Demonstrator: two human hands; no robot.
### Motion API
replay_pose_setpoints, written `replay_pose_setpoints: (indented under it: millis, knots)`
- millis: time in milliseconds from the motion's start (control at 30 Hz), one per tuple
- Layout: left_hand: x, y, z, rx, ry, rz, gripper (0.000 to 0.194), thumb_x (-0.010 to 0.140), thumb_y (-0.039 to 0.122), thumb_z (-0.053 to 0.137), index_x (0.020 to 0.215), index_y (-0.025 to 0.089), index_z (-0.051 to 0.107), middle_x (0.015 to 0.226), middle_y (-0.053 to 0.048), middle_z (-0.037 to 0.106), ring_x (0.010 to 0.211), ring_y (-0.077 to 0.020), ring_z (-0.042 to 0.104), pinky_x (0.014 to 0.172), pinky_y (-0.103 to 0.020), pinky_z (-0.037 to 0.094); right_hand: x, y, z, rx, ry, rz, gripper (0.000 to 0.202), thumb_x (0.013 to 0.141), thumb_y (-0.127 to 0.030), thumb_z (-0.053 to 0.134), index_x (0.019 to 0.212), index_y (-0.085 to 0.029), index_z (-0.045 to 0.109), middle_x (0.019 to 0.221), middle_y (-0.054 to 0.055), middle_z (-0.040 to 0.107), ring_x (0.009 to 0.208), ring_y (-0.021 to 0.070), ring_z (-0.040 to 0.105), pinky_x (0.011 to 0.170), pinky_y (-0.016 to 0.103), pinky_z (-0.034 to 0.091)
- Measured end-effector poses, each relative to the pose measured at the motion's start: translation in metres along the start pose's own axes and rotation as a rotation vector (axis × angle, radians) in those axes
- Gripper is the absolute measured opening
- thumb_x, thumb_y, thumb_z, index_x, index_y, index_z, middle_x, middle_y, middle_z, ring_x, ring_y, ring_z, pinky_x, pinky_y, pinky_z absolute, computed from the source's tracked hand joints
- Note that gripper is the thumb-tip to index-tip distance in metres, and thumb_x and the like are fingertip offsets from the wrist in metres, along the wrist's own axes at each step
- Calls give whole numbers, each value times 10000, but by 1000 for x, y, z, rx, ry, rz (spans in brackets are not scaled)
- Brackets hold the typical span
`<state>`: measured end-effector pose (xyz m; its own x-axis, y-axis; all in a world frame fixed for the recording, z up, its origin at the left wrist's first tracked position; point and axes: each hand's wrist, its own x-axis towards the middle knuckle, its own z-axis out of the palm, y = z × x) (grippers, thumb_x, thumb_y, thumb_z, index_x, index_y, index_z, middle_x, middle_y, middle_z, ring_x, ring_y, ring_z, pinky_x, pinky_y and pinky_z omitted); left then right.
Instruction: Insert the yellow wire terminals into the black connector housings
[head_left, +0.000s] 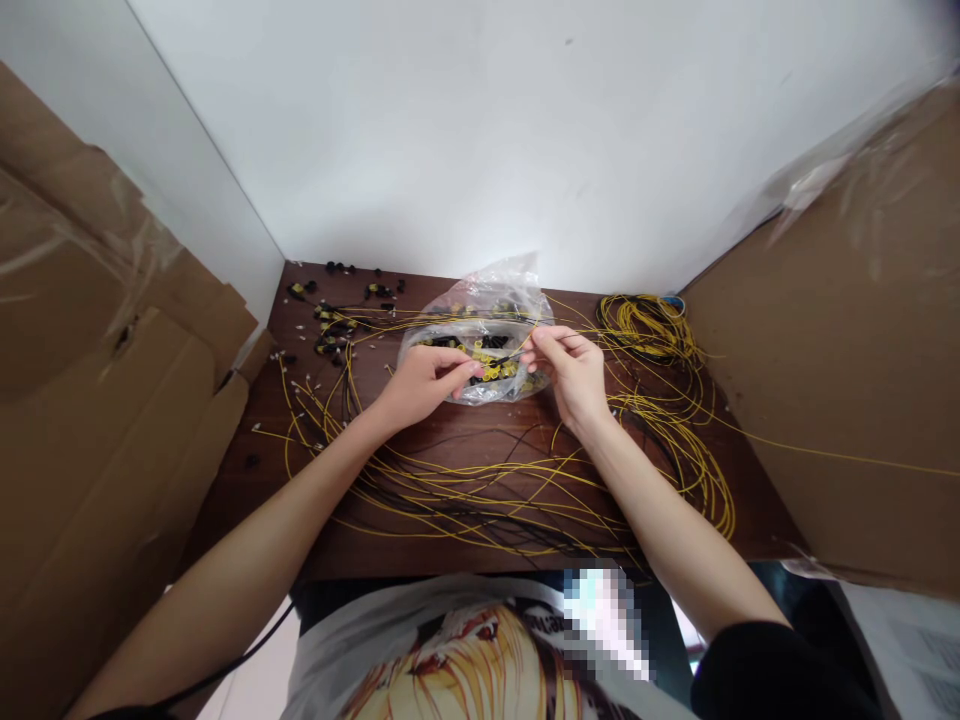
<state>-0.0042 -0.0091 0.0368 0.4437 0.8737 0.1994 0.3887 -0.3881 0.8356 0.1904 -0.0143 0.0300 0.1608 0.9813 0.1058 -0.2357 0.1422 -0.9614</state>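
My left hand is closed, thumb and forefinger pinched over what looks like a small black connector. My right hand pinches thin wire, yellow and black, that runs toward the connector; whether the wire sits inside it is too small to tell. Under and behind both hands lies a clear plastic bag, with several black and yellow connector pieces showing in its mouth. Long yellow and black wires pass behind my fingers across the bag.
Wired connectors and small loose bits lie at the table's back left. A coiled wire bundle sits back right, beside a blue-rimmed roll. Loose wires sweep across the front of the brown table. Cardboard stands on both sides; a white wall closes the back.
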Motion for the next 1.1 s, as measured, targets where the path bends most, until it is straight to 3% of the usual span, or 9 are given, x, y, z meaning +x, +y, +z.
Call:
replay_pose_setpoints:
  millis: [267, 467, 800, 967, 1100]
  knots:
    - [-1, -3, 2, 39, 1, 12, 283, 828, 296, 511, 729, 114, 704, 477, 19, 541, 487, -83, 465, 499, -199, 338, 0, -1, 2, 18, -46, 41, 178, 664, -298, 736, 711, -152, 645, 646, -4, 649, 509, 74, 570, 450, 181, 437]
    - [-1, -3, 3, 40, 34, 17, 266, 826, 298, 515, 758, 122, 703, 499, 16, 565, 480, -83, 461, 485, -197, 334, 0, 1, 5, 108, -43, 51, 174, 757, -291, 645, 690, -169, 541, 668, 2, 666, 507, 82, 591, 477, 195, 482]
    - [-1, -4, 3, 47, -10, 38, 316, 846, 316, 492, 657, 131, 665, 567, -1, 625, 534, -91, 503, 541, -205, 355, 11, -5, -2, 294, 268, 66, 106, 849, -226, 476, 753, -185, 461, 700, 25, 702, 573, 92, 655, 553, 192, 536]
    - [-1, -3, 1, 92, -40, 37, 390, 847, 330, 491, 531, 125, 594, 598, -13, 641, 529, -86, 506, 533, -209, 343, 14, -6, -7, 308, 374, -46, 129, 843, -261, 518, 757, -189, 454, 657, -13, 680, 512, 61, 610, 494, 154, 493]
    - [-1, -6, 1, 50, -51, 27, 316, 837, 330, 506, 648, 132, 666, 547, -6, 615, 538, -102, 527, 561, -216, 397, 17, -4, -12, 291, 396, -158, 185, 819, -323, 573, 766, -201, 446, 658, -29, 668, 512, 52, 595, 502, 153, 479]
